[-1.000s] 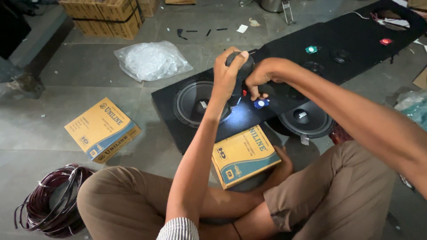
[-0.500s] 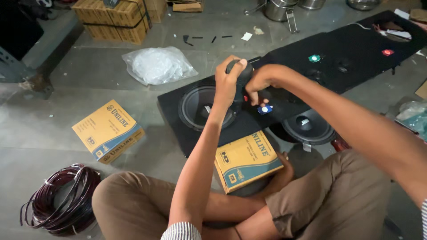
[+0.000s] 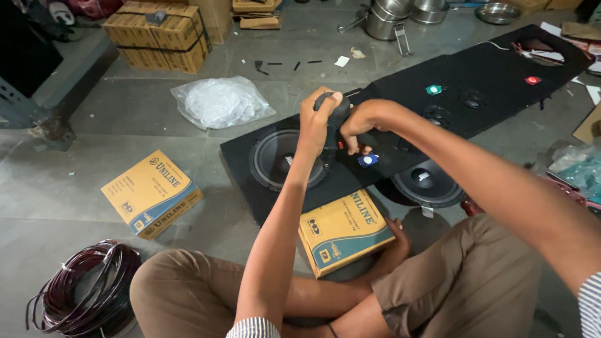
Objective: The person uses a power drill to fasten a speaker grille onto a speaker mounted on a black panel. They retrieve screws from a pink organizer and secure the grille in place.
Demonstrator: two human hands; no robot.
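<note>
I sit cross-legged on the floor over a long black speaker panel. My left hand grips the top of a black power screwdriver held upright over the panel. My right hand pinches the lower part of the tool near its tip, just above a small blue round fitting. A large black speaker cone sits in the panel left of the tool, and a second speaker lies to the right. The tool's tip is hidden behind my fingers.
A yellow and blue box props the panel's near edge; another such box lies at left. A coil of dark red wire is at lower left. A clear plastic bag, cardboard cartons and steel pots are farther back.
The view has shifted slightly, so everything sits a little lower and to the right in frame. Both hands stay on the screwdriver at the same spot on the panel.
</note>
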